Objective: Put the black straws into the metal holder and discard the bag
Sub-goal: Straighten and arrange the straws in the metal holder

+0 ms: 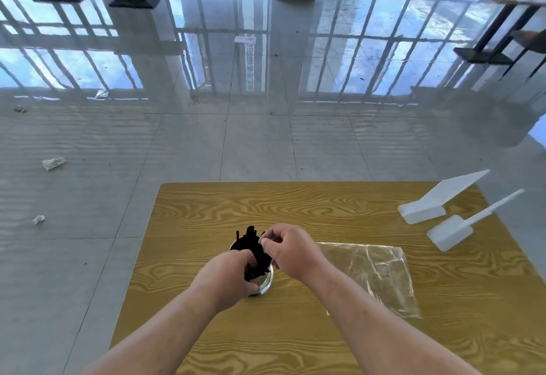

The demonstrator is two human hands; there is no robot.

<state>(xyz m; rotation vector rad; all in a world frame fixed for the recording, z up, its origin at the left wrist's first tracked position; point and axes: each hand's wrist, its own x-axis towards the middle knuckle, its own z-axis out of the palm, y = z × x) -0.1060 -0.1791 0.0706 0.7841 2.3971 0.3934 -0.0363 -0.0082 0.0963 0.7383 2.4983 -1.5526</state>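
Scraps [53, 163] of paper dot the floor off to your far left, well clear of the table [206, 206]. Coming across, your left hand [227, 278] is curled round the left side of the holder [264, 284], thumb across its near wall, steadying it well inside the table's left edge. Whether those fingers also catch a straw, I can't tell.

Straws [251, 241] stand upright in the holder, long axis near vertical, tips fanned a little above the rim. And there's your right hand [291, 253], in on the bundle from the right, thumb and forefinger pinched on the straw tops. Tidying, by the look of it.

Now the one that matters: the bag [378, 274] lies flat just right of that hand and looks empty. From here it seems about as wide as it is deep, so there's no clear long axis, and its sides slant rightward as they come toward you. It sits beside your right wrist, so the right hand is plainly the nearer one. The left would have to cross the holder.

I'd call the straws done and the bag next. Room is good: there's bare table on the bag's near side, and its near corner stops short of the right edge. Two white pieces [434, 201] sit farther right and beyond, apart from the bag. No bin in view, so where the bag goes is an open question.
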